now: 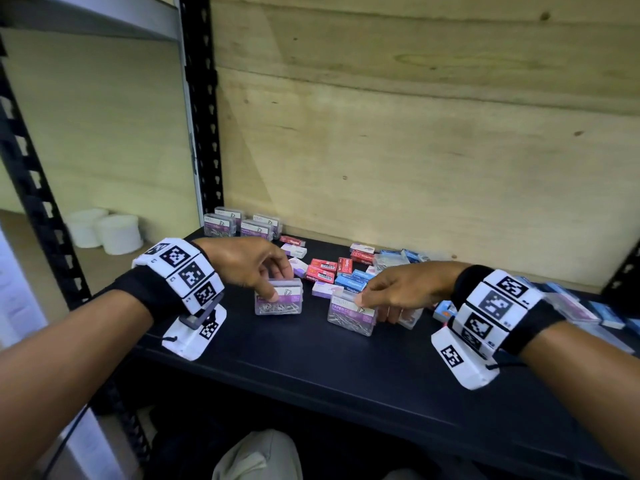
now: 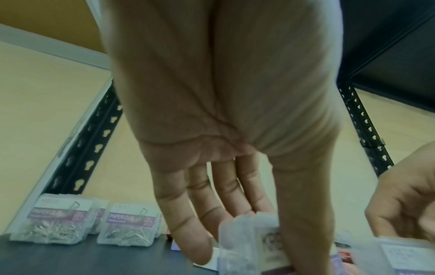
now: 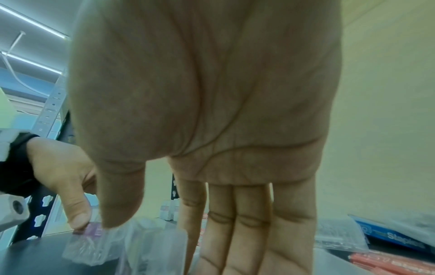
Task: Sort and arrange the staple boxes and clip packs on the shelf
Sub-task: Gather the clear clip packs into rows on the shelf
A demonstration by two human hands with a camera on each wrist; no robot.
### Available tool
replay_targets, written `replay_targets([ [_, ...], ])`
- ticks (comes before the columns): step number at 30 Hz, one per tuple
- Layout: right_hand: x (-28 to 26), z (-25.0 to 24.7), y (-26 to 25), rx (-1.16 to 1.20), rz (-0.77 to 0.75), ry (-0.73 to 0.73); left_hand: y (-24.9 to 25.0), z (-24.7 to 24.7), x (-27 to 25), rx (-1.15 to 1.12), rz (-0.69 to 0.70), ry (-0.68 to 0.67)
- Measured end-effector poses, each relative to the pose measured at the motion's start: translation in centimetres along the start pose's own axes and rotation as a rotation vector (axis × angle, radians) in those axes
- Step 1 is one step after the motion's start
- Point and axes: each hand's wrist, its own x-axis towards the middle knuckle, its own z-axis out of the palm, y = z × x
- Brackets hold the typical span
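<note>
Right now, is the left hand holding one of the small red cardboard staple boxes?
No, the left hand pinches a clear plastic paper clip pack with a purple label standing on the black shelf.

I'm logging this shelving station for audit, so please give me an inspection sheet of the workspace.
Surface: black shelf, plywood back.
Job's things: four clip packs grouped rear left; mixed staple boxes scattered mid-shelf.
Clutter: white rolls on the neighbouring shelf.
Grippers: left hand pinches left clip pack; right hand pinches right clip pack.
Cables: thin cord under left forearm.
Surroundings: black slotted upright.
</note>
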Motion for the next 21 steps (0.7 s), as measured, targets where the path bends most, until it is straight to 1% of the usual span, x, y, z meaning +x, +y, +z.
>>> replay_targets([
  [4, 0.6, -0.3, -0.5, -0.192, -0.065, 0.057, -1.6, -1.7, -0.4, 0.072, -0.031, 0.028],
  [6, 1.4, -0.4, -1.1, -0.225, -0.08, 0.072, -2.6, -2.8, -0.5, 0.097, -0.064, 0.041],
  [11, 4.1, -0.5, -4.7, -0.307, -0.147, 0.131, -6.1, -5.5, -0.4, 0.156, -0.176, 0.084],
  [13, 6.0, -0.7, -6.3, -0.361, -0.176, 0.162, -7.7, -6.5, -0.3, 0.172, -0.237, 0.088],
  [16, 9.1, -1.3, -8.7, -0.416, -0.2, 0.167, -10.0, -8.1, 0.1, 0.223, -0.302, 0.07],
  [21, 14.2, -3.0, -12.2, -0.449, -0.224, 0.166, -13.2, -10.9, 1.5, 0.316, -0.363, 0.054],
])
